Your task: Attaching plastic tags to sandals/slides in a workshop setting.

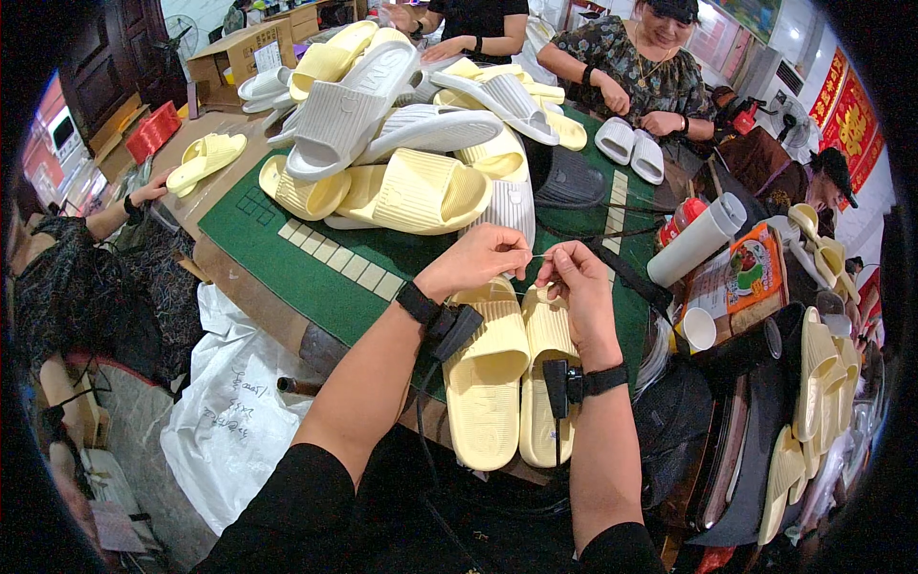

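Observation:
A pair of pale yellow slide slippers lies side by side in front of me, the left slipper (pixel 486 397) and the right slipper (pixel 547 330), heels toward me. Over their toe ends, my left hand (pixel 478 260) and my right hand (pixel 580 287) pinch a thin, pale string (pixel 537 255) stretched between the fingertips. Part of the string is too fine to follow, and my right hand and wrist cover some of the right slipper. Just beyond my hands rises a pile of loose yellow slippers (pixel 416 191) and grey slippers (pixel 330 124), with a black slipper (pixel 571 179) beside it.
Green matting (pixel 244 234) covers the table. To the right stand a white tumbler (pixel 698 239), an orange package (pixel 741 273) and a paper cup (pixel 699 328). More yellow slippers (pixel 818 373) hang at far right. Co-workers sit around; one person (pixel 641 77) handles light grey slippers (pixel 631 148).

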The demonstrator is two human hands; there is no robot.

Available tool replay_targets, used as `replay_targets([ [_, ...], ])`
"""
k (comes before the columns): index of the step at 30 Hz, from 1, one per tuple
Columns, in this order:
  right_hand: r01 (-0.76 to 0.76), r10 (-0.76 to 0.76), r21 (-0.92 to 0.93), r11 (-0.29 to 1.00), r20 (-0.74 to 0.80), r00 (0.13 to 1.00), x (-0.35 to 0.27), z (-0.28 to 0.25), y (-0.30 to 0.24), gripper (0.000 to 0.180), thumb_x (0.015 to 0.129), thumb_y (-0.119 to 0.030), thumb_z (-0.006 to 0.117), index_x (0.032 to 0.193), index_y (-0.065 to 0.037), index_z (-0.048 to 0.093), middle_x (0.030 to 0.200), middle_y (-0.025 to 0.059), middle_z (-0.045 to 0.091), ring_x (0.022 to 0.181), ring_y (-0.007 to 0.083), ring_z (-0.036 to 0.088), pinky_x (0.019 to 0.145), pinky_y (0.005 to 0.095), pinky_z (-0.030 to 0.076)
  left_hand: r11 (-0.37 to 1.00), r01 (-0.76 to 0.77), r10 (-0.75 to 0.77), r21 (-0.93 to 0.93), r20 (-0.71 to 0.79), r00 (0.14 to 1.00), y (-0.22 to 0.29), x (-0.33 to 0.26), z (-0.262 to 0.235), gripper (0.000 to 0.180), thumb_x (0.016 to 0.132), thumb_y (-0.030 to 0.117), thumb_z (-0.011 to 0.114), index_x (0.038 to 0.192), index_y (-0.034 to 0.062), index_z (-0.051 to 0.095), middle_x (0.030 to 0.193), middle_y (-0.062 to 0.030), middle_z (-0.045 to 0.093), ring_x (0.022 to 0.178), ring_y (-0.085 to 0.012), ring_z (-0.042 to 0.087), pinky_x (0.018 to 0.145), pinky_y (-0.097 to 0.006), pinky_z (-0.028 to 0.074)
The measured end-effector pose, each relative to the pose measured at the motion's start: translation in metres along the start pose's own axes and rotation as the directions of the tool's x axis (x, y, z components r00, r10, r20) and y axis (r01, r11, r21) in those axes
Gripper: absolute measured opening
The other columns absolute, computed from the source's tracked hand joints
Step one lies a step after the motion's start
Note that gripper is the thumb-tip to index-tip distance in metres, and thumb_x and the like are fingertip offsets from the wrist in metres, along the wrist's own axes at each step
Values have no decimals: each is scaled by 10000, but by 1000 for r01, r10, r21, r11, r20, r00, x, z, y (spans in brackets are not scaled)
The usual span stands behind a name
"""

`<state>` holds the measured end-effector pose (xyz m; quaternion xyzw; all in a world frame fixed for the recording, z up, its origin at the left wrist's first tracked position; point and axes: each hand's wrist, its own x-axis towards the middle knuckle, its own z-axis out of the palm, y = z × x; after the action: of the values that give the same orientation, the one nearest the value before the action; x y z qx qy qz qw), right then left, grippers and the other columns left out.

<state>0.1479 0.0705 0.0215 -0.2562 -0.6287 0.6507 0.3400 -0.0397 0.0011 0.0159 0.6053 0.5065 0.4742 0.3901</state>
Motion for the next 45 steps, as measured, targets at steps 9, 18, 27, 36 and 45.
replay_targets([
  [9, -70, 69, 52, 996, 12, 998, 1, -2, 2, 167, 1024, -156, 492, 971, -50, 610, 776, 13, 627, 676, 90, 587, 561, 203, 416, 1000, 23, -23, 11, 4, 1000, 1, 1, 0, 148, 905, 109, 581, 851, -15, 639, 775, -25, 659, 742, -87, 604, 724, -237, 485],
  [18, -70, 69, 67, 995, 15, 998, 1, -1, 5, 170, 1019, -175, 512, 972, -47, 613, 769, 6, 626, 670, 83, 579, 563, 200, 414, 1000, 15, -15, -26, 3, 1000, -1, 1, 0, 142, 904, 105, 585, 844, -14, 635, 776, -24, 656, 744, -85, 600, 723, -235, 482],
  [27, -2, -14, -250, 968, -61, 998, 2, 8, 8, 156, 980, -126, 544, 931, -4, 629, 728, 32, 637, 657, 90, 584, 576, 237, 445, 999, 16, -16, -44, 3, 1000, -4, 2, 0, 150, 905, 106, 576, 833, -12, 635, 770, -30, 652, 742, -90, 599, 724, -236, 484],
  [36, 61, -83, -360, 931, -47, 995, -2, 14, 4, 130, 945, -79, 559, 913, 25, 630, 702, 59, 632, 644, 114, 590, 621, 270, 488, 997, 27, -27, -70, 8, 1000, -10, 2, 1, 162, 938, 116, 586, 853, -15, 629, 795, -37, 647, 757, -101, 603, 736, -245, 494],
  [45, 70, -98, -386, 920, -54, 994, -2, 14, 2, 125, 930, -68, 565, 905, 28, 640, 727, 60, 650, 656, 105, 599, 609, 266, 491, 998, 63, -61, -31, 44, 997, -10, 3, 3, 181, 957, 133, 583, 880, -23, 632, 813, -31, 650, 779, -102, 604, 745, -251, 495],
])
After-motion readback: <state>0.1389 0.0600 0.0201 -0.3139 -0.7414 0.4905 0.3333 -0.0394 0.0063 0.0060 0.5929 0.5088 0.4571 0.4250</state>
